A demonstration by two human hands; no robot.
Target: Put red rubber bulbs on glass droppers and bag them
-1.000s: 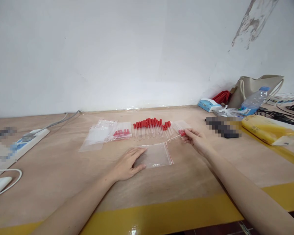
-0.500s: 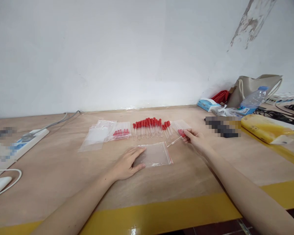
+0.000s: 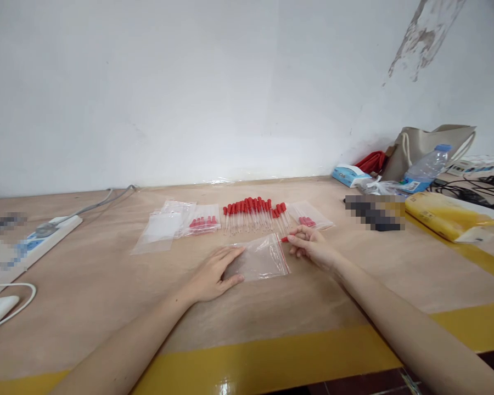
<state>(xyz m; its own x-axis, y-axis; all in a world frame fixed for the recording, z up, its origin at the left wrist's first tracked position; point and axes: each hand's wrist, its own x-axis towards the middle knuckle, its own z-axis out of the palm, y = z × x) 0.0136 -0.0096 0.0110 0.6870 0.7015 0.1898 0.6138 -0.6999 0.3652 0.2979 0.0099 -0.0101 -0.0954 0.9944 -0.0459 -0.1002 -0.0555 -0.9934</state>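
My left hand [image 3: 216, 274] lies flat, fingers apart, on the closed end of a clear zip bag [image 3: 263, 260]. At the bag's red-lined mouth, my right hand [image 3: 308, 247] pinches a dropper [image 3: 285, 239] by its red rubber bulb. Its glass tube points left into the bag and is hard to make out. Behind the bag lies a row of droppers [image 3: 249, 211] with red bulbs toward the wall and glass tubes toward me. Right of the row, another zip bag [image 3: 321, 216] has red bulbs showing in it; left of it, a filled bag [image 3: 206, 219] holds several droppers.
Flat zip bags [image 3: 158, 233] lie at the left. A power strip [image 3: 53, 241] with cables stands at the far left. To the right are a blurred dark object [image 3: 372, 213], a yellow pack [image 3: 448, 216], a water bottle [image 3: 428, 167], a tissue box [image 3: 349, 175] and a cloth bag [image 3: 432, 142].
My right hand has moved left and slightly down, bringing the dropper to the bag's mouth, which has lifted a little. The bag at right is uncovered. My left hand stays put.
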